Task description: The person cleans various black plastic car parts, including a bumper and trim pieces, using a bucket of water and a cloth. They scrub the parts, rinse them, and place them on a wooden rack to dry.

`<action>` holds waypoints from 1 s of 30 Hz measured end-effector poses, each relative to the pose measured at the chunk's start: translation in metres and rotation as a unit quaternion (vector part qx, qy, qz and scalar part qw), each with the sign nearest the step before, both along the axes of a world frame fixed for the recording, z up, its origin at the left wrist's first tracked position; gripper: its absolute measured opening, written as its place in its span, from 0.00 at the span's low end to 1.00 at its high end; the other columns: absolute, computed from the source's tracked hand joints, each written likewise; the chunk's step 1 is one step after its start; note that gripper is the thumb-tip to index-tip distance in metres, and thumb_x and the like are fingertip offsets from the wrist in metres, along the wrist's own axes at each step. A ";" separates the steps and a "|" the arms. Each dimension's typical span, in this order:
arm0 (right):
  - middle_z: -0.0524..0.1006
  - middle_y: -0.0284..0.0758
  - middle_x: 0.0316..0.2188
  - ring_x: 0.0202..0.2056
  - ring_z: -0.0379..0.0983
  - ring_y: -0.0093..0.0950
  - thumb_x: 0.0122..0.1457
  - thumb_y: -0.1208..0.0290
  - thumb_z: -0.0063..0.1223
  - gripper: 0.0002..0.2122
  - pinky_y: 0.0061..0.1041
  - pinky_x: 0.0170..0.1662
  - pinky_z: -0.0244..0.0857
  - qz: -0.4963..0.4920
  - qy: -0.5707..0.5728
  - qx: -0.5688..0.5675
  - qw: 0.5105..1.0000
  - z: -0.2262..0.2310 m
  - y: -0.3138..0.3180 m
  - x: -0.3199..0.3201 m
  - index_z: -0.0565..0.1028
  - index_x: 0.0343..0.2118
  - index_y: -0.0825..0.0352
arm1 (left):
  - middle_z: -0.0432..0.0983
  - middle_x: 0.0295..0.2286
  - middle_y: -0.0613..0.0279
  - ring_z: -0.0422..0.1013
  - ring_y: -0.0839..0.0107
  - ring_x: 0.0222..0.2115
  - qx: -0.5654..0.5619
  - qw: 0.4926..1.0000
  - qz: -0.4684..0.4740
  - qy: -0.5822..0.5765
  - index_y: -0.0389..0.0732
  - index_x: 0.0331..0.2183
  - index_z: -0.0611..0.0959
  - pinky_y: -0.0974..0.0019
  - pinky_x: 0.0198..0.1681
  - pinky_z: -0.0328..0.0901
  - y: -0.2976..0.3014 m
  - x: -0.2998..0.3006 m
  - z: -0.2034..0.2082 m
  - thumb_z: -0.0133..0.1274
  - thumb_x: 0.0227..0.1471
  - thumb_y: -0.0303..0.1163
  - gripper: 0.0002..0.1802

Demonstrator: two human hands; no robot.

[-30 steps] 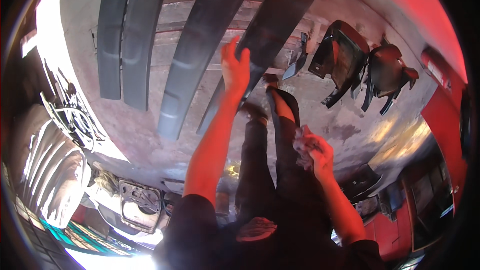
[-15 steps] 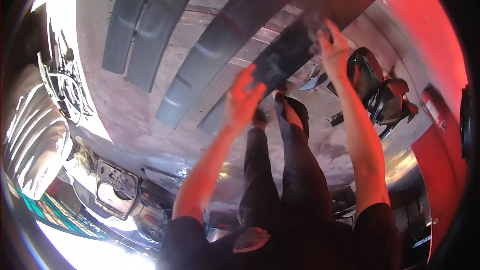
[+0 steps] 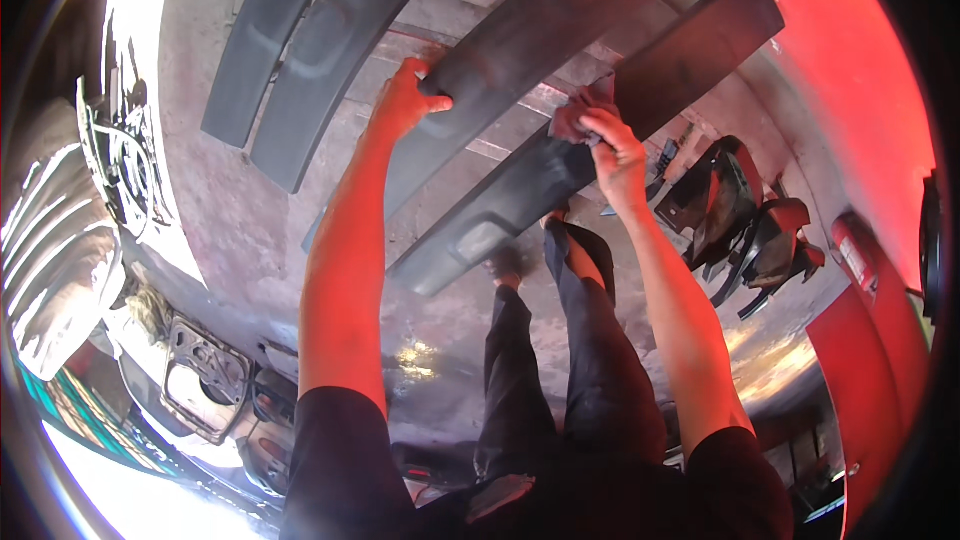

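Several long dark grey curved panels lie side by side. My left hand (image 3: 408, 102) is at the left edge of the middle panel (image 3: 520, 35), its thumb over the top face and the other fingers curled at the edge, partly hidden. In my right hand (image 3: 618, 148) is a bunched dull purplish cloth (image 3: 585, 116), pinched between thumb and fingers. The cloth lies over the upper edge of the panel nearest my feet (image 3: 680, 60). That panel has a paler oval recess (image 3: 478, 240) towards its lower left end.
Two more grey panels (image 3: 335, 50) (image 3: 270, 40) lie at the left. Black moulded parts (image 3: 715, 195) sit on the floor to the right, near a red fire extinguisher (image 3: 852, 250). Metal car parts (image 3: 205, 375) stand at lower left. My legs (image 3: 590, 340) are close to the nearest panel.
My left hand has moved up and left from the nearest panel to the middle panel's edge. My right hand has come down and left with the cloth.
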State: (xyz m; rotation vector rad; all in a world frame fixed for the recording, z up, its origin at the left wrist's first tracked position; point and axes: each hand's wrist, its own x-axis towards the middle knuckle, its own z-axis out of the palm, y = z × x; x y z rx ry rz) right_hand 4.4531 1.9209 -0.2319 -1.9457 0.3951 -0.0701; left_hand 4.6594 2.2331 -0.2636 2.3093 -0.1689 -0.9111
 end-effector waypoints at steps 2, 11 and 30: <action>0.79 0.35 0.49 0.47 0.74 0.26 0.53 0.89 0.42 0.24 0.24 0.53 0.66 -0.130 0.043 0.118 0.984 0.010 -0.007 -0.003 0.77 0.53 0.69 | 0.82 0.36 0.50 0.78 0.57 0.38 -0.071 0.996 -0.004 0.053 0.39 0.45 0.80 0.57 0.44 0.68 -0.012 0.003 0.009 0.72 0.38 0.39 0.31; 0.64 0.45 0.63 0.61 0.59 0.52 0.46 0.79 0.59 0.28 0.50 0.65 0.52 0.066 -0.109 -0.167 0.978 0.146 0.143 0.044 0.73 0.55 0.61 | 0.81 0.26 0.55 0.75 0.67 0.27 -0.043 0.999 0.023 -0.017 0.39 0.37 0.83 0.60 0.33 0.68 -0.023 -0.084 0.136 0.68 0.42 0.34 0.19; 0.67 0.49 0.57 0.59 0.64 0.51 0.53 0.74 0.56 0.22 0.55 0.62 0.53 0.007 -0.340 -0.092 0.936 0.407 0.173 0.043 0.74 0.54 0.62 | 0.83 0.36 0.58 0.75 0.75 0.37 -0.083 0.977 0.162 0.108 0.33 0.46 0.81 0.66 0.43 0.71 0.143 -0.357 0.568 0.67 0.44 0.28 0.25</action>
